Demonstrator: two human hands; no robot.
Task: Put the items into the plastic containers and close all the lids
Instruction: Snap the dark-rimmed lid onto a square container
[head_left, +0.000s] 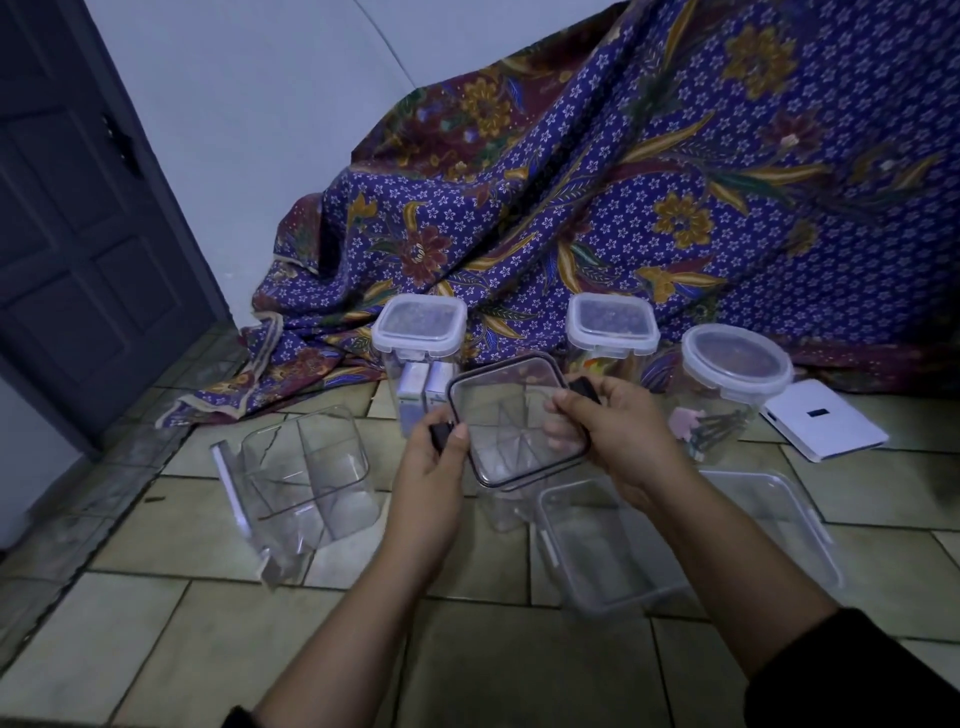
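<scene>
A clear square lid with a dark rim and black clips (511, 421) is held tilted above the floor. My left hand (434, 467) grips its left black clip, and my right hand (602, 431) grips its right edge and clip. Below the lid stands a clear container (501, 506), mostly hidden. An open clear container (597, 545) lies just right of it. To the left sits a clear divided container (306, 467). Three lidded containers stand behind: a square one with boxes inside (418, 353), a second square one (610, 325), and a round one with dark items (730, 384).
A purple patterned cloth (623, 182) drapes over something behind the containers. A white flat box (823, 426) lies on the tiled floor at right. Another clear lid or tray (779, 514) lies at right. A dark door (78, 208) stands at left.
</scene>
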